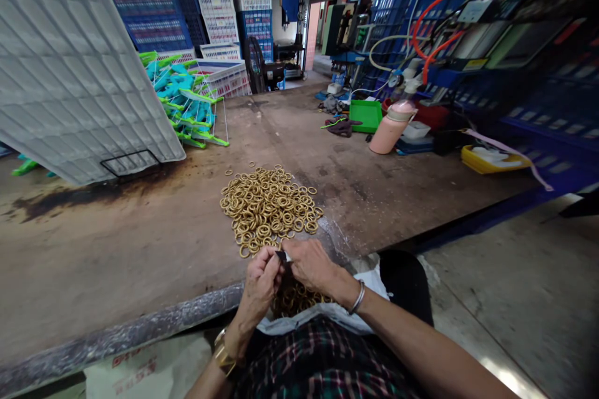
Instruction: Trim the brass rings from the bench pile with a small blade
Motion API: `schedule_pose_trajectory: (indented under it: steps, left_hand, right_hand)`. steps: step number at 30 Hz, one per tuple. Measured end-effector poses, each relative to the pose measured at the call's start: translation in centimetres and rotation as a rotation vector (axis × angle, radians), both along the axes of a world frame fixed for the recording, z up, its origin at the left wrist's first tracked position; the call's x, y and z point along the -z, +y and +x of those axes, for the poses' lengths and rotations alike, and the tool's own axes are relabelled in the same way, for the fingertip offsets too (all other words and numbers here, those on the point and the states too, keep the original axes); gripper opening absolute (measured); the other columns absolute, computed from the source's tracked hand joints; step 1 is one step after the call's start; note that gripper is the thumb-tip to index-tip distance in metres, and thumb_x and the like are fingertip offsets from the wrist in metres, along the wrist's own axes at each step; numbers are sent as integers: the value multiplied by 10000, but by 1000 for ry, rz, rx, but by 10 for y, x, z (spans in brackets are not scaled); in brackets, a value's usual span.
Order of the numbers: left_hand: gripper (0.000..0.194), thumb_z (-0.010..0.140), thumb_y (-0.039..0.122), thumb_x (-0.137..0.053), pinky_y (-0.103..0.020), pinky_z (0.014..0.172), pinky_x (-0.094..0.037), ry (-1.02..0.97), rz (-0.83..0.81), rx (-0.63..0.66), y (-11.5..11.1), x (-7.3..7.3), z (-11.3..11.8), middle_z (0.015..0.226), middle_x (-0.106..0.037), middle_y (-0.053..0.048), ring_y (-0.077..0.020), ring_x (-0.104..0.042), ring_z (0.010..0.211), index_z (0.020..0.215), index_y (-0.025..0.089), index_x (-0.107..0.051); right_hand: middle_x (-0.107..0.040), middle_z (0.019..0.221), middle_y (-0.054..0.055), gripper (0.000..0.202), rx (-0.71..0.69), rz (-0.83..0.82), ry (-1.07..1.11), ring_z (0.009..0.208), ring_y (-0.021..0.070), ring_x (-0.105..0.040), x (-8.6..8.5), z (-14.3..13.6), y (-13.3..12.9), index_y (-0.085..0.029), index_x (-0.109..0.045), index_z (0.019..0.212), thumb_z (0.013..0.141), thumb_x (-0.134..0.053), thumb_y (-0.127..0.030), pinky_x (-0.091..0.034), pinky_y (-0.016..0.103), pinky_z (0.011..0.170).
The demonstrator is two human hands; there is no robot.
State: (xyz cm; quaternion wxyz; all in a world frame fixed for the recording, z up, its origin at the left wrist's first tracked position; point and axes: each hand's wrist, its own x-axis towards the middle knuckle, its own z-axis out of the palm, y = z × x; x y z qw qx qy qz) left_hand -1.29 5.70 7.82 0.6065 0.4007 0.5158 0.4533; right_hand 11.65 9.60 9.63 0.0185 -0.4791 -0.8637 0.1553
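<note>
My left hand (pixel 263 277) is closed in a pinch, a gold watch on its wrist. Close against it, my right hand (pixel 311 260) has its fingers bent and closed; a silver bangle circles that wrist. Between the fingertips shows a small dark and white piece (pixel 282 256), too small to name. Just beyond the hands, a heap of gold-coloured rings (pixel 266 202) lies on the table. More gold rings (pixel 299 300) fill a white sack (pixel 374 280) in my lap, below the hands and partly hidden by them.
The brown table (pixel 187 249) has a plastic-wrapped front edge. At left stands a large grey-white ribbed panel (pixel 79 62) beside turquoise and green plastic pieces (pixel 187 100). A pink bottle (pixel 389 129), a green tray (pixel 365 116) and a yellow tray (pixel 491 160) sit at right, near a machine with orange hoses.
</note>
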Motion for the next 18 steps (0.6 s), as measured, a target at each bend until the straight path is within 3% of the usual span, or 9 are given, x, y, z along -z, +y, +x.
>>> schedule_pose_trajectory:
  steps: [9, 13, 18]
  left_hand:
    - [352, 729, 516, -537, -153, 371, -258, 4, 31, -64, 0, 6, 1, 518, -429, 71, -46, -360, 400, 661, 189, -429]
    - [379, 694, 538, -569, -158, 369, -251, -15, 33, -106, -6, -3, -2, 497, -418, 71, -47, -351, 394, 639, 188, -434]
    - [314, 734, 481, -571, -175, 383, -283, -139, 31, 43, -23, -15, -4, 506, -447, 54, -50, -356, 402, 724, 173, -512]
  right_hand:
    - [-667, 855, 106, 205, 99, 1, -60, 754, 205, -629, -3, -11, -4, -142, -566, 946, 811, -413, -161, -367, 252, 594]
    - [-670, 840, 110, 205, 84, 12, -60, 759, 215, -633, -3, -16, 4, -144, -565, 942, 795, -423, -139, -382, 254, 592]
    - [-665, 815, 114, 218, 175, 36, -112, 749, 196, -629, -4, -14, 30, -137, -557, 924, 789, -392, -96, -376, 239, 595]
